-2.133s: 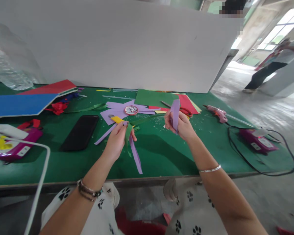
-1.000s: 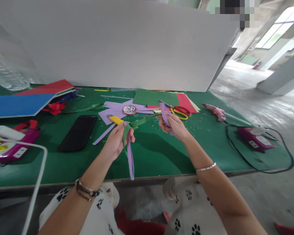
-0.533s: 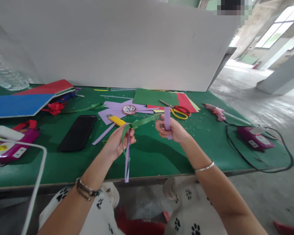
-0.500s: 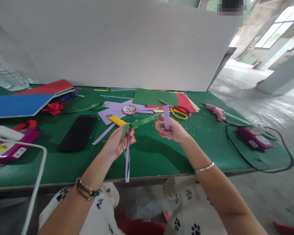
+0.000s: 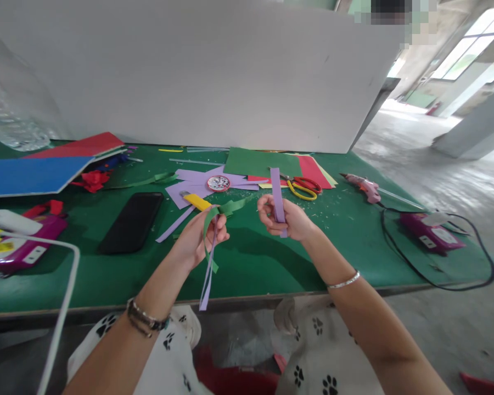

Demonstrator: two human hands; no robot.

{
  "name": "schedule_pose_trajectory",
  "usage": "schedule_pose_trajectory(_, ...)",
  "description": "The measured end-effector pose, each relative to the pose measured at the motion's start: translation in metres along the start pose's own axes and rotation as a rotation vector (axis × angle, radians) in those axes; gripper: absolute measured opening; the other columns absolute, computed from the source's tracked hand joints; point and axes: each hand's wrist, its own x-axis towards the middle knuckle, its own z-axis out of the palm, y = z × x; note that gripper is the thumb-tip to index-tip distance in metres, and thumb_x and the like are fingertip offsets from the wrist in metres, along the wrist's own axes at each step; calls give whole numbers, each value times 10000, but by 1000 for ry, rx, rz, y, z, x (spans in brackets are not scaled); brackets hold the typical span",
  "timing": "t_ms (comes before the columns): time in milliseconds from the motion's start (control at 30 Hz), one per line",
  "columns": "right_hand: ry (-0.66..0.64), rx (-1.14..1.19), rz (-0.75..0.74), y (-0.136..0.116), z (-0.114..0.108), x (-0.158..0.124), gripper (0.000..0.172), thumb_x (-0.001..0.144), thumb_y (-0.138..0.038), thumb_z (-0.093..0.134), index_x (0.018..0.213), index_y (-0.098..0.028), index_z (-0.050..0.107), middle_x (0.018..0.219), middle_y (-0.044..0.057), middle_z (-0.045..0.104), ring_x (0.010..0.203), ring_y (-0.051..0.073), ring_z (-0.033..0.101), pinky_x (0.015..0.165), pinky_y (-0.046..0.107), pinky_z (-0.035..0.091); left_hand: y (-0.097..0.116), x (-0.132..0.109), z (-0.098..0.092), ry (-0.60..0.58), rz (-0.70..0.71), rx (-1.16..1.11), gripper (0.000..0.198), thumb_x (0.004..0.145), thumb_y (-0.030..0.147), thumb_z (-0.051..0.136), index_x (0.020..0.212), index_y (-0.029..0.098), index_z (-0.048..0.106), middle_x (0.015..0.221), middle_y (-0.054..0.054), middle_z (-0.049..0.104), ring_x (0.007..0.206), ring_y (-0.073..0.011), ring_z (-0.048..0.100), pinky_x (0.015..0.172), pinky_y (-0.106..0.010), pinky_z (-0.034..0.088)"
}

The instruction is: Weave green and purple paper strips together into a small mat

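Note:
My left hand [image 5: 203,233] is closed on a bundle of paper strips over the front of the table. A green paper strip [image 5: 235,206] juts out of it to the right, and a folded purple paper strip [image 5: 206,291] dangles below. Off to the right, my right hand [image 5: 286,216] pinches a short purple paper strip [image 5: 277,192] that stands nearly upright. The two hands are apart. Behind the left hand, a yellow utility knife [image 5: 198,202] rests by purple paper sheets [image 5: 185,193]. Red-and-yellow scissors [image 5: 302,187] lie beyond my right hand.
A phone [image 5: 132,222] lies left of my hands. Farther left are a purple power strip [image 5: 45,241] and a blue board [image 5: 28,174]. At right, a pink glue gun [image 5: 366,189] and a black cord [image 5: 389,247] lie on the green table [image 5: 337,241]. A white panel [image 5: 214,71] stands behind.
The green strip's far end has come away from my right hand and now points up free. The dangling purple strip has swung left. My right hand still holds its purple strip.

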Motion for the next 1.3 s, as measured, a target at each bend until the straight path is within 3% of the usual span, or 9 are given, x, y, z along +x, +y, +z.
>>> schedule_pose_trajectory(167, 48, -14, -7, 1, -2, 1, 170, 829, -244, 307, 796, -186, 464, 468, -75, 475, 278, 16, 127, 286, 133, 208, 2, -2, -1, -38, 9, -34, 345, 849, 182, 436, 505, 163, 410, 458, 65, 438, 322, -33, 388, 470, -182, 467)
schedule_pose_trajectory(300, 166, -7, 21, 5, -2, 3, 177, 855, -261, 302, 788, -186, 448, 481, -71, 483, 282, 13, 143, 303, 133, 202, 4, -6, 0, -134, -1, -69, 218, 803, 186, 496, 588, 157, 523, 483, 44, 497, 356, -54, 441, 457, -190, 460)
schedule_pose_trajectory(467, 256, 2, 60, 10, 3, 5, 312, 896, -424, 267, 770, -186, 424, 506, -64, 502, 286, 5, 164, 318, 139, 199, -5, 0, -9, -121, 77, -125, 89, 722, 224, 611, 653, 170, 602, 779, -25, 651, 608, -115, 597, 545, -210, 492)
schedule_pose_trajectory(600, 281, -62, -22, 9, 8, 3, 286, 883, -443, 289, 786, -201, 405, 520, -77, 495, 296, 9, 160, 321, 144, 176, -8, 4, -13, -115, 178, -19, 95, 748, 252, 580, 757, 174, 635, 954, -46, 654, 735, -142, 622, 643, -239, 495)
schedule_pose_trajectory(767, 292, -390, -139, 1, 18, -2, 203, 813, -347, 438, 681, -197, 401, 541, -77, 437, 359, 23, 242, 351, 165, 209, -6, 4, -12, 74, 384, 316, 54, 709, 186, 582, 657, 175, 592, 700, 5, 605, 687, -146, 598, 664, -235, 457)
schedule_pose_trajectory(867, 293, -690, -194, 0, 28, -4, 147, 770, -253, 479, 645, -190, 436, 547, -66, 410, 446, 50, 326, 409, 183, 250, -8, 5, -11, 121, 506, 440, 80, 699, 153, 556, 673, 187, 624, 824, -8, 604, 794, -156, 568, 698, -221, 435)
schedule_pose_trajectory(967, 297, -830, -271, 2, 35, -3, 34, 721, -172, 486, 697, -190, 469, 613, -49, 463, 549, 79, 399, 484, 200, 292, -8, 4, -9, 118, 572, 523, 106, 678, 136, 569, 612, 190, 631, 971, -42, 571, 968, -195, 507, 780, -226, 408)
schedule_pose_trajectory(1167, 390, -719, -263, 8, 34, 3, 124, 637, -128, 491, 737, -198, 467, 685, -36, 479, 626, 98, 447, 510, 203, 340, -9, 1, -7, 57, 582, 491, 22, 654, 199, 615, 634, 194, 624, 801, -14, 513, 803, -157, 495, 698, -204, 402)
schedule_pose_trajectory(1300, 339, -429, -73, 11, 39, 6, 112, 664, -180, 475, 767, -210, 444, 591, -73, 440, 450, 60, 349, 387, 171, 262, -14, 1, -6, -123, 440, 342, 140, 671, 312, 656, 677, 186, 595, 719, 4, 546, 639, -125, 510, 603, -217, 422)
